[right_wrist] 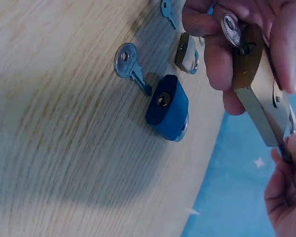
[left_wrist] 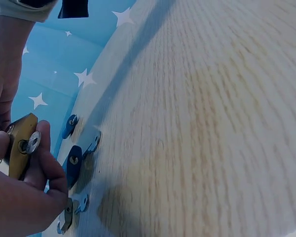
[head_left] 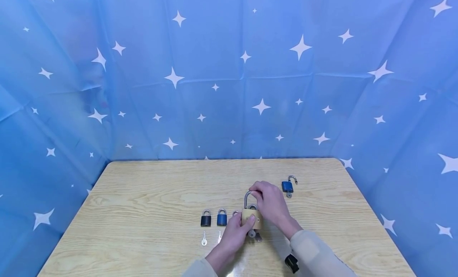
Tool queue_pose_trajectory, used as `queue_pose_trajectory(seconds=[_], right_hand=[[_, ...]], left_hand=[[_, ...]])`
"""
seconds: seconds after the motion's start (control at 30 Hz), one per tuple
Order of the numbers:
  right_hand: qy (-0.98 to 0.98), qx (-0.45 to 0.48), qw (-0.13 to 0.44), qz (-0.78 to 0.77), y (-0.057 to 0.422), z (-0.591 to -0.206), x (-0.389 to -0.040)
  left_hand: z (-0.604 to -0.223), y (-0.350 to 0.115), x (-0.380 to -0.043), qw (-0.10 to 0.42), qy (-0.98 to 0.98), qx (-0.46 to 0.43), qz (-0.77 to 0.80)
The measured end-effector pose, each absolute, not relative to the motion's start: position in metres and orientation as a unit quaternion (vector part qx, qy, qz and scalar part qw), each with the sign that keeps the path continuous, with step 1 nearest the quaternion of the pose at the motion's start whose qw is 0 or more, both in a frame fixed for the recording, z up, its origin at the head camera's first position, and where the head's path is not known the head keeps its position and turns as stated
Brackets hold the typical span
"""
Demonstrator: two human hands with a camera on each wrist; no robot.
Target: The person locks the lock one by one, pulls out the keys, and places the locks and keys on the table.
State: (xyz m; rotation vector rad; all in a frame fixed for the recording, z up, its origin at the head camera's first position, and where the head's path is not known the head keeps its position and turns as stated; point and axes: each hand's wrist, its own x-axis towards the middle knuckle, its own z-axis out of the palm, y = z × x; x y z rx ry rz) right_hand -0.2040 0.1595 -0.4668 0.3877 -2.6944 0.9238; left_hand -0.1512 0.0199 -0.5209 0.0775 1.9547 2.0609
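A brass padlock (head_left: 251,219) is held up above the table, with a key (head_left: 252,233) in its keyhole. My left hand (head_left: 232,235) grips the body, thumb across the front face. My right hand (head_left: 272,203) pinches the top of the tall steel shackle (head_left: 246,199); fingers hide part of that shackle. Beneath, in the right wrist view, a blue padlock (right_wrist: 168,108) stands on the table with a loose key (right_wrist: 128,64) beside it. A smaller brass padlock (right_wrist: 183,52) and another key (right_wrist: 166,10) lie beyond it.
Left of my hands stand a black padlock (head_left: 205,220) and a blue padlock (head_left: 222,219), with loose keys (head_left: 204,239) in front. At the right, another blue padlock (head_left: 287,186) has its shackle swung open and a key (head_left: 289,195) in it. A starry blue curtain (head_left: 214,110) surrounds the wooden table (head_left: 150,189).
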Motion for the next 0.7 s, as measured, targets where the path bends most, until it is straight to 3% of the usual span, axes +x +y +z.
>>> queue_pose_trajectory(seconds=[0.7], right_hand=[[-0.936, 0.127, 0.12, 0.304, 0.1566, -0.4648, -0.2038]], left_hand=[[-0.5107, 0.0215, -0.1461, 0.16, 0.66, 0.04, 0.733]])
